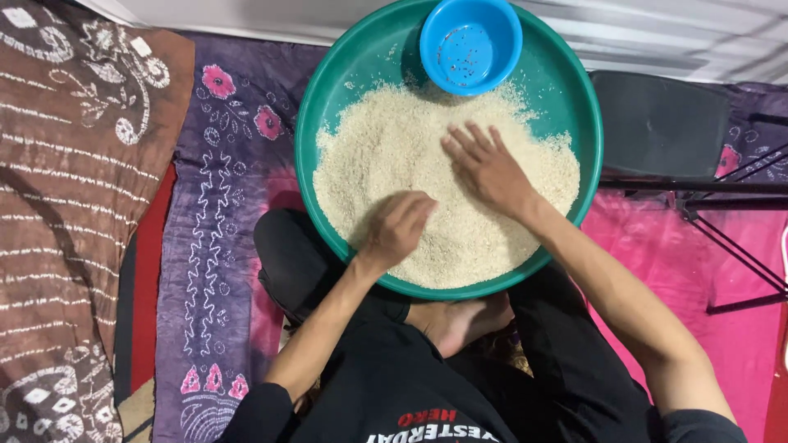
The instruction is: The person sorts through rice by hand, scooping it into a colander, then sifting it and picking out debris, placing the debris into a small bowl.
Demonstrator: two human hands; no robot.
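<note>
A wide green round tray (pixel 328 90) rests on my lap, filled with a spread heap of white rice (pixel 386 148). A small blue bowl (pixel 470 43) with a few dark specks inside sits on the tray's far edge. My left hand (pixel 398 226) is curled, fingertips pinched down into the rice near the tray's near side. My right hand (pixel 486 166) lies flat on the rice with its fingers spread, pointing to the far left. I cannot tell whether the left fingers hold any grains.
I sit cross-legged in dark clothes on purple and pink patterned cloth (pixel 222 189). A brown patterned cloth (pixel 74 164) lies at the left. A black folding chair (pixel 665 123) stands at the right, close to the tray.
</note>
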